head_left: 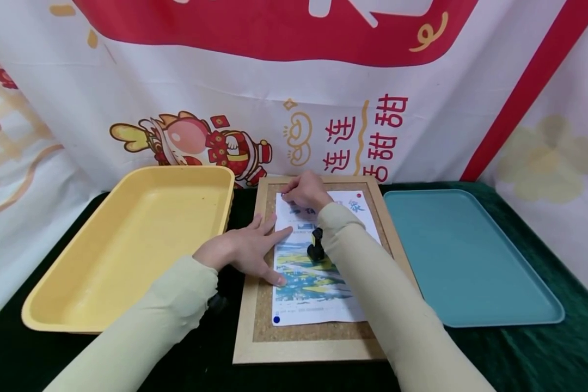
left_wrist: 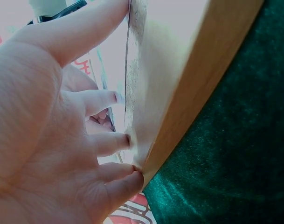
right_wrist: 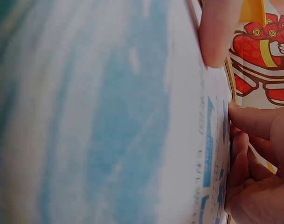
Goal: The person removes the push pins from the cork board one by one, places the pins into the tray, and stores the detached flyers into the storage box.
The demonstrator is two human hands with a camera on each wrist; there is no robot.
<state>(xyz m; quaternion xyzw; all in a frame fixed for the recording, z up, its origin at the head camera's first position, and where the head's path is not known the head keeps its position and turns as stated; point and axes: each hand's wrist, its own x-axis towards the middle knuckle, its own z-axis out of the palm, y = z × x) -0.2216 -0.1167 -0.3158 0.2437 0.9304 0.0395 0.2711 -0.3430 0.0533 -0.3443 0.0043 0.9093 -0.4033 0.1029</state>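
Note:
A white printed sheet (head_left: 323, 305) with a blue and yellow landscape lies on a wood-framed cork board (head_left: 264, 326). A red pushpin (head_left: 359, 195) sits in its top right corner and a blue pushpin (head_left: 276, 320) in its bottom left. My left hand (head_left: 245, 247) spreads over the left frame edge, thumb and forefinger reaching onto the sheet. At the sheet's top left corner is my right hand (head_left: 306, 190), fingers curled. In the right wrist view, the right thumb (right_wrist: 253, 119) presses against that corner; whether a pin lies beneath it is hidden.
To the left stands a yellow tray (head_left: 142, 245), close to the board. On the right, a teal tray (head_left: 470, 256) lies beside the frame. Dark green cloth (head_left: 529, 283) covers the table, with a printed white backdrop (head_left: 436, 125) behind.

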